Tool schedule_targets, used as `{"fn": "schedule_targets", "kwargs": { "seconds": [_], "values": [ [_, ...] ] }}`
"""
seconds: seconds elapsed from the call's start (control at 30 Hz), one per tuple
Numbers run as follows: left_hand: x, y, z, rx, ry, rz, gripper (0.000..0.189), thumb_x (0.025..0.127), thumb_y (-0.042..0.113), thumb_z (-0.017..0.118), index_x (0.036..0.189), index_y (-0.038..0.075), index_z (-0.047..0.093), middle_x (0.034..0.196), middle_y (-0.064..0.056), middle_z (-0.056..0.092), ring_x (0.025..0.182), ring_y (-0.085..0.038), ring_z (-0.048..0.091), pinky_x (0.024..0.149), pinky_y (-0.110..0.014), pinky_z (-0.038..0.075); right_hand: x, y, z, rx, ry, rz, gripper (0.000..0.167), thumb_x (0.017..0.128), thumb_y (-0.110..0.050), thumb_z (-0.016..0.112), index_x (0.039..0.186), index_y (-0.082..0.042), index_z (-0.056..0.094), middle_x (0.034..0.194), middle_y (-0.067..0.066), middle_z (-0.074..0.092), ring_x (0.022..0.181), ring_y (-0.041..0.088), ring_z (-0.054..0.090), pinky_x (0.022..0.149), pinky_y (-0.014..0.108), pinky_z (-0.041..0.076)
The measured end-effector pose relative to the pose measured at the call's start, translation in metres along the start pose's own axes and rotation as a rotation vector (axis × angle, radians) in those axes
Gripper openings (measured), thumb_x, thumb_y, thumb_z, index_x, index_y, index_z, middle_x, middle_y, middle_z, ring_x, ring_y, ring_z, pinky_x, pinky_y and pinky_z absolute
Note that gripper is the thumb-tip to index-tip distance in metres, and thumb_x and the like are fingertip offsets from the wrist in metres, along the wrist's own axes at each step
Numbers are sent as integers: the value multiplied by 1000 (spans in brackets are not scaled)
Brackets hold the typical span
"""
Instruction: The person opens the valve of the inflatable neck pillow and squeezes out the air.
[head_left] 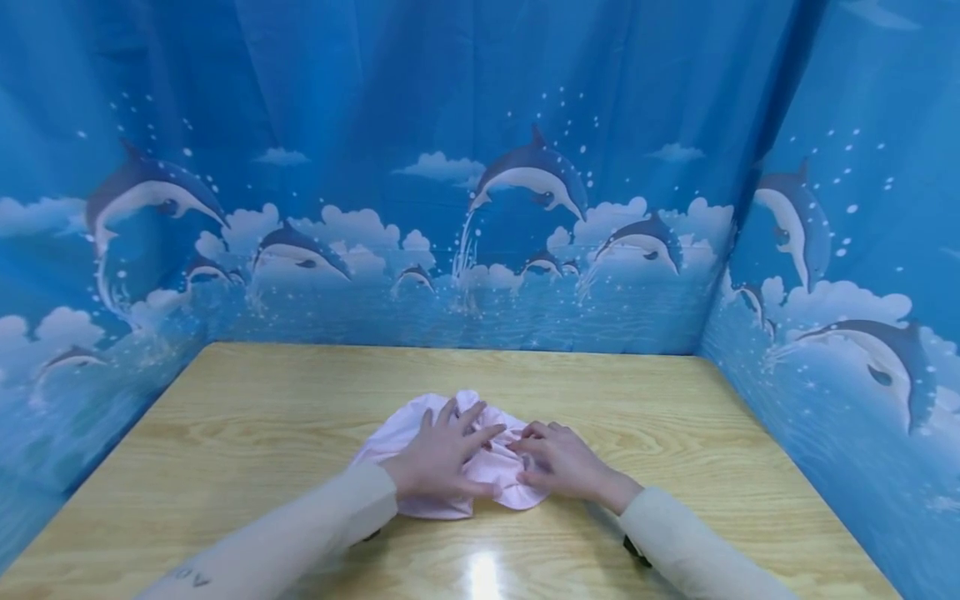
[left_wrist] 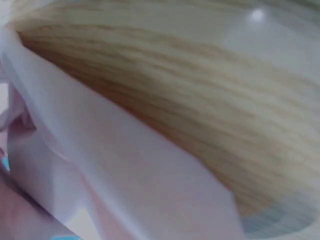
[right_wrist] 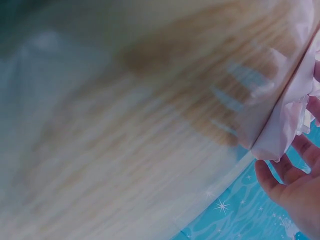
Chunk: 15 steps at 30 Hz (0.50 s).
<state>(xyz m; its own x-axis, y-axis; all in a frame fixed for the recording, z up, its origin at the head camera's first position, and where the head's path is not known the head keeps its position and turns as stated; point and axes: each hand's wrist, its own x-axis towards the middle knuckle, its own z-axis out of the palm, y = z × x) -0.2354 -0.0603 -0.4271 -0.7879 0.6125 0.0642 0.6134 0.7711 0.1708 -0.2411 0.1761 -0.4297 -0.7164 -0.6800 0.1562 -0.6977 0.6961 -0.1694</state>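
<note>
A crumpled pale pink cloth (head_left: pixel 431 505) lies on the wooden table, bunched in folds at its middle. Across the top of it my left hand (head_left: pixel 442 454) rests with fingers spread and thumb pointing right. My right hand (head_left: pixel 562 462) is at the cloth's right side, its bent fingers and thumb gripping the gathered fabric. In the right wrist view, the fingers (right_wrist: pixel 270 182) meet the hanging edge of the cloth (right_wrist: pixel 280 125). A broad smooth fold of the cloth (left_wrist: pixel 125 165) fills the lower left of the left wrist view, hiding most of the left hand.
The wood-grain table (head_left: pixel 300 400) reaches back to a blue curtain (head_left: pixel 360 167) printed with dolphins and clouds. Another curtain panel (head_left: pixel 847 250) borders its right side. Light glares off the table near its front edge. Small dark pieces (head_left: pixel 636 550) show under the sleeves.
</note>
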Motion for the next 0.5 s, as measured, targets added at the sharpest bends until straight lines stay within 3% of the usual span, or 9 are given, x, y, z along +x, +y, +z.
{"fn": "schedule_targets", "kwargs": {
  "seconds": [0.17, 0.5],
  "values": [
    [-1, 5, 0, 74, -30, 3, 86, 73, 80, 39, 144, 34, 23, 153, -12, 12, 131, -54, 16, 97, -73, 17, 0, -1, -1, -4, -5, 11, 41, 81, -39, 63, 117, -20, 62, 115, 3, 59, 101, 19, 56, 91, 45, 44],
    [-1, 6, 5, 227, -4, 28, 73, 82, 72, 33, 144, 33, 26, 149, -15, 25, 124, -55, 32, 92, -73, 27, 0, -1, -1, 8, -3, 19, 39, 82, -36, 64, 118, -21, 62, 115, 3, 58, 100, 20, 56, 89, 45, 44]
  ]
}}
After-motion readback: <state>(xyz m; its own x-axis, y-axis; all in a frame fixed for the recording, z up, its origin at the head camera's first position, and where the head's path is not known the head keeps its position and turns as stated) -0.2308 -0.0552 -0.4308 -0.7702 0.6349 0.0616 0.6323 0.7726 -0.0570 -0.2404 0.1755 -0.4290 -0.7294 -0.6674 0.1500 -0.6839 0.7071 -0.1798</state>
